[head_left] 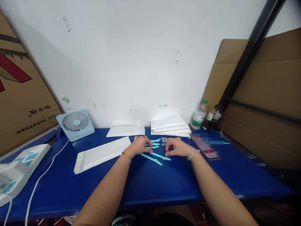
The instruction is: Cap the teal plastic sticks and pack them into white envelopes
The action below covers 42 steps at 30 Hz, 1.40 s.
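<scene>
At far left, a cardboard carton [28,91] bears unreadable dark characters. A scuffed white wall [131,62] backs the blue table [164,185]. At centre, the left hand [141,145] curls over turquoise knife-shaped tools [156,161], its grip hidden; the right hand [178,146] narrows beside them, holding unclear. Right, a green-capped bottle's [199,115] label is too small to read.

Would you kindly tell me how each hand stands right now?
Left hand: curled over turquoise sticks; grip can't be told.
Right hand: curled; whether it holds anything can't be told.

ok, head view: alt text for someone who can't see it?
A person's left hand and right hand are close to thin turquoise sticks on a blue table; white envelopes lie nearby, a fan stands left, two bottles and a phone right.
</scene>
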### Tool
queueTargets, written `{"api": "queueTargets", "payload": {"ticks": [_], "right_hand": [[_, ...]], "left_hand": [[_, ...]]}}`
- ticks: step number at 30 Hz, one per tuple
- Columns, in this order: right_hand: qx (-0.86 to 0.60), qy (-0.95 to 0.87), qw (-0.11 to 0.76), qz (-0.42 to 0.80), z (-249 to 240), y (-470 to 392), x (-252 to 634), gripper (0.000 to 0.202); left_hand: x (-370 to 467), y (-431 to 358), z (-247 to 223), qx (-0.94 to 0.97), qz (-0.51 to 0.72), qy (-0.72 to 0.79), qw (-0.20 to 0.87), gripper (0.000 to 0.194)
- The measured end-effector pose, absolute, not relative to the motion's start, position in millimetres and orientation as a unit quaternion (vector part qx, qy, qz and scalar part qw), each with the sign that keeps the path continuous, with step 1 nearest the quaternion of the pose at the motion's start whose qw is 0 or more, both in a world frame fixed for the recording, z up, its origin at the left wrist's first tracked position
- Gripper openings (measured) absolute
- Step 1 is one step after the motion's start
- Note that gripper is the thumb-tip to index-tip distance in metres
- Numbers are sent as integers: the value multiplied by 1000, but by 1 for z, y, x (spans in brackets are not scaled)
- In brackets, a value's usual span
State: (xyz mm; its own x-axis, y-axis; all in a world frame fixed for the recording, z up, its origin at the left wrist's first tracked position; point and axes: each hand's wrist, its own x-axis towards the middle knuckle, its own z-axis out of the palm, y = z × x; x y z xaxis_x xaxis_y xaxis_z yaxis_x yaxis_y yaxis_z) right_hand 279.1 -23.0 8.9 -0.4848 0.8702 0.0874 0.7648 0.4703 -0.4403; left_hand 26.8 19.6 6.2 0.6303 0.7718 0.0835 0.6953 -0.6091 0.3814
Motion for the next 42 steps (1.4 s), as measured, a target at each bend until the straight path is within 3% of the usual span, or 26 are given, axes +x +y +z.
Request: {"api": "queueTargets", "payload": {"ticks": [3, 6, 16, 22, 25, 29, 35, 39, 42], "right_hand": [[-452, -866, 84, 198, 11, -31, 267, 19], [-461, -863, 74, 191, 10, -32, 264, 14], [-488, -848, 184, 92, 6, -16, 269, 14], [-497, -845, 179, 86, 1, -7, 279, 12], [-540, -811, 207, 94, -3, -3, 291, 11], [-545, -794, 249, 102, -4, 0, 295, 14], [-471, -829, 222, 206, 1, -12, 283, 21], [-416, -842, 169, 298, 1, -20, 270, 28], [-419, -838, 191, 292, -1, -19, 265, 28]], "left_hand": [[31, 17, 2, 910, 83, 370, 167, 25], [35, 15, -1, 917, 69, 352, 174, 16], [41, 14, 13, 890, 160, 423, 65, 15], [29, 21, 12, 883, 152, 444, 12, 13], [21, 25, 11, 869, 152, 471, 34, 16], [19, 21, 13, 889, 117, 428, 114, 35], [28, 11, 10, 923, 8, 344, 170, 16], [33, 8, 10, 920, 76, 363, 128, 12], [35, 8, 14, 905, 113, 385, 140, 13]]}}
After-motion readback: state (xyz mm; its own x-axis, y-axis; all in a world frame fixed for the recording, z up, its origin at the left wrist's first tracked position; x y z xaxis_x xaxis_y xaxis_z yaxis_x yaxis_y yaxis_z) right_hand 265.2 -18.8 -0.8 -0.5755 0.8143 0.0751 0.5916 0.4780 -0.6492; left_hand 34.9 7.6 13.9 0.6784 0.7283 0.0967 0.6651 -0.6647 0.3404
